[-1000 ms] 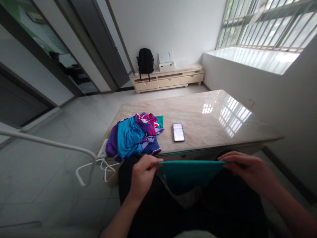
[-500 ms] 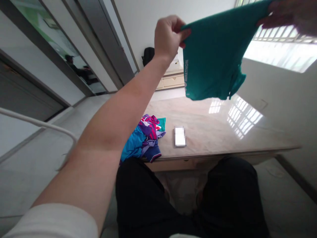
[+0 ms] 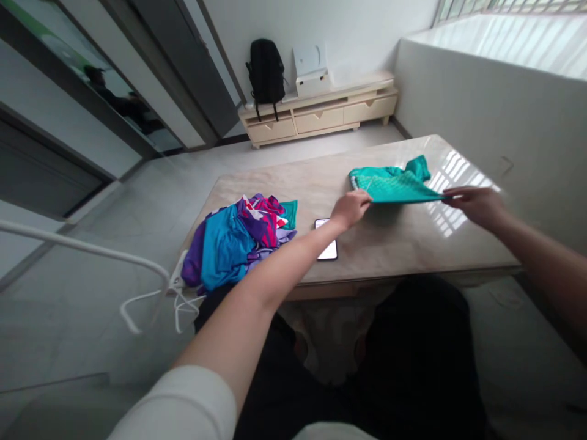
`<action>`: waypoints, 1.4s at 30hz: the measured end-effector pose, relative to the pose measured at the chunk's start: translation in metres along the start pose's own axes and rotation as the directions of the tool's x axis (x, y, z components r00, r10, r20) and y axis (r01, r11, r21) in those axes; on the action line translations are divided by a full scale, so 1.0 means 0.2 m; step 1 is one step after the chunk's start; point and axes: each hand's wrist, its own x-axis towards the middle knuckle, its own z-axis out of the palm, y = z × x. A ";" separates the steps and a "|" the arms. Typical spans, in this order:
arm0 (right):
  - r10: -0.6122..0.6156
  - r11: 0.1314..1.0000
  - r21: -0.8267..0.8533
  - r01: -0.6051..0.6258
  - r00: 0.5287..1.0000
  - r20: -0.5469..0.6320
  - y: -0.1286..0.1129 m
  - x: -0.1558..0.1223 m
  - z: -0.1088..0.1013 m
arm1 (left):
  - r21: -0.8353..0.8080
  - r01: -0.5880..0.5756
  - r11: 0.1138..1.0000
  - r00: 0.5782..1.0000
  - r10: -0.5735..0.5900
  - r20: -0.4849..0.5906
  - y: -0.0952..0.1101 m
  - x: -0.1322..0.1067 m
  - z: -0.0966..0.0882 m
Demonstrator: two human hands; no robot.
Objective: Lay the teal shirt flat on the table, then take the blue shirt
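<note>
1. Over the marble table (image 3: 403, 244), a teal knit shirt (image 3: 392, 185) lies partly bunched, its far end crumpled on the stone.
2. Right hand (image 3: 477, 205) pinches one shirt edge between nearly closed fingers.
3. Left hand (image 3: 351, 208) curls at the opposite edge; whether it grips, I cannot tell.
4. Thin, slick-looking fabric seems light and limp; its edges look like the surest hold.
5. Nearby lie a heap of bright clothes (image 3: 233, 244) and a phone (image 3: 329, 247).
</note>
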 end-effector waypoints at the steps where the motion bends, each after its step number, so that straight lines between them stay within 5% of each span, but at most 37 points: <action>1: -0.020 1.000 -0.005 0.020 0.997 0.078 0.08 -0.09 0.07 | 0.011 0.010 1.000 0.999 -0.010 0.041 0.01 -0.11 0.10; 5: -0.068 0.996 -0.036 0.079 0.967 0.244 0.30 -0.39 0.17 | 0.046 -0.017 0.999 0.988 0.009 0.154 0.10 -0.47 0.35; 9: -0.120 0.989 -0.048 0.141 0.943 0.309 0.39 -0.57 0.12 | 0.070 -0.038 0.997 0.985 0.026 0.171 0.22 -0.74 0.41; 14: -0.161 0.971 -0.134 0.199 0.955 0.248 0.27 -0.65 0.12 | 0.099 -0.044 0.994 0.987 0.028 0.155 0.26 -1.07 0.32; 18: -0.220 0.953 -0.156 0.260 0.947 0.233 0.01 -0.68 0.33 | 0.177 0.059 0.982 0.993 -0.076 0.094 0.09 -1.29 0.12; 23: -0.217 0.931 -0.243 0.271 0.950 0.226 -0.32 -0.83 0.70 | 0.310 0.319 0.896 0.947 -0.296 -0.122 -0.28 -1.42 -0.26; 25: -0.198 0.922 -0.290 0.256 0.957 0.213 -0.38 -0.91 0.81 | 0.344 0.438 0.831 0.896 -0.374 -0.238 -0.42 -1.45 -0.40; 27: -0.191 0.911 -0.328 0.249 0.961 0.199 -0.40 -0.97 0.87 | 0.390 0.597 0.702 0.801 -0.495 -0.336 -0.55 -1.49 -0.48; 29: -0.193 0.900 -0.356 0.251 0.962 0.191 -0.40 -1.00 0.90 | 0.417 0.710 0.568 0.704 -0.602 -0.377 -0.64 -1.53 -0.50; 31: -0.196 0.890 -0.379 0.255 0.962 0.188 -0.39 -1.01 0.90 | 0.422 0.745 0.517 0.662 -0.650 -0.373 -0.69 -1.56 -0.47; 42: -0.215 0.849 -0.445 0.285 0.955 0.202 -0.40 -1.01 0.89 | 0.398 0.738 0.545 0.673 -0.630 -0.387 -0.73 -1.58 -0.40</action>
